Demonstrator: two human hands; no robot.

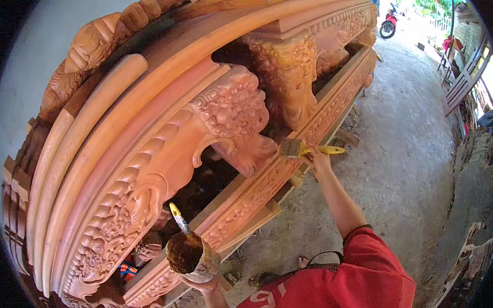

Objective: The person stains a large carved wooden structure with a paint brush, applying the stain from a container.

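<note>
My right hand (316, 157) is closed round a yellow-handled brush (331, 149), whose wide bristles (292, 148) rest against the carved lower rail (270, 180) of the wooden furniture. At the lower middle, my left hand (202, 284) holds a round container (208, 265) from below, its inside coated brown. A second yellow-handled brush (178, 218) stands upright in that container. Above the rail is a carved leg (239, 121) with a clawed foot. The fingers of my left hand are mostly hidden behind the container.
Curved wooden pieces (83, 126) lie along the furniture's top at left. A concrete floor (396, 146) runs along the right side. A red motorbike (389, 24) stands at the back, and a wooden frame (468, 78) leans at the far right.
</note>
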